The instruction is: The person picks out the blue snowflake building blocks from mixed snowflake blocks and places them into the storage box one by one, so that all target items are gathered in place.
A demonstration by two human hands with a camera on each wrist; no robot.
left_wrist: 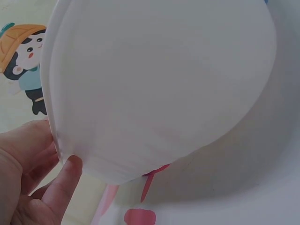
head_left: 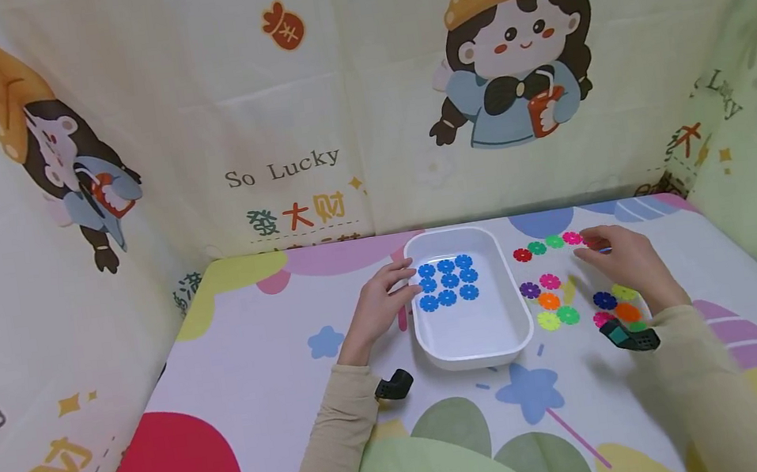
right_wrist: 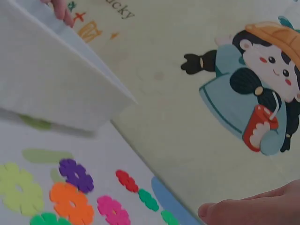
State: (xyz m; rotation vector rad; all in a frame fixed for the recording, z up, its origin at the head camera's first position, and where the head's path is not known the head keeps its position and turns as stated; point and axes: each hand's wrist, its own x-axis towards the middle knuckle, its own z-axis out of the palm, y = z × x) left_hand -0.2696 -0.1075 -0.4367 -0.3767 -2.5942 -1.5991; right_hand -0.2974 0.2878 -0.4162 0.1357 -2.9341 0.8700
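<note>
A white plastic tray (head_left: 475, 335) holds several blue flower-shaped discs (head_left: 450, 280), laid out in rows. My left hand (head_left: 383, 299) grips its left rim, thumb outside the wall and fingers over the edge, as the left wrist view shows. At the far right, my right hand (head_left: 622, 260) has thumb and index finger around a pink flower disc, mostly hidden by the fingers. That disc is at the end of a row with a red disc (head_left: 522, 255), two green ones and another pink disc (head_left: 572, 238). In the right wrist view only part of the right hand (right_wrist: 258, 208) shows.
Right of the tray lies a cluster of coloured flower discs, with an orange disc (head_left: 549, 301) in its middle. Another cluster around an orange disc (head_left: 627, 312) is partly hidden by the right wrist. A printed cloth wall (head_left: 400, 185) stands behind the table.
</note>
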